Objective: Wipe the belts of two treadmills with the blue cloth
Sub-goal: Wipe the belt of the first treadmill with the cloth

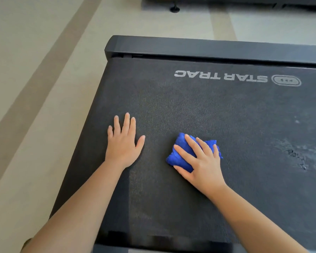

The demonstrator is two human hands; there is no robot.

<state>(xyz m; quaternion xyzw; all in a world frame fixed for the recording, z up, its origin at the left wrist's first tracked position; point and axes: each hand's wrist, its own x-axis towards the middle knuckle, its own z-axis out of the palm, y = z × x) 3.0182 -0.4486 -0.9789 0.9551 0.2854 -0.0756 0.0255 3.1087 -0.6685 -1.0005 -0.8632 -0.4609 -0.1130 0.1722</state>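
She is bracing her flat left hand [123,143] on the belt [199,110] while her right hand [199,161], fingers spread, is pressing the blue cloth [179,154], which probably wants steady pressure toward the pale smears [303,152].

We are pressing the blue cloth [181,154] under our right hand [203,163] on the belt [217,114]. Our left hand [123,145] is lying flat to its left, leaving a strip of belt between them. Ahead, the belt is lying flat and open up to the printed logo [221,76]. Beyond it, the raised end cover [208,49] is standing across the path. Rightward, open belt is reaching toward whitish smears [306,152].
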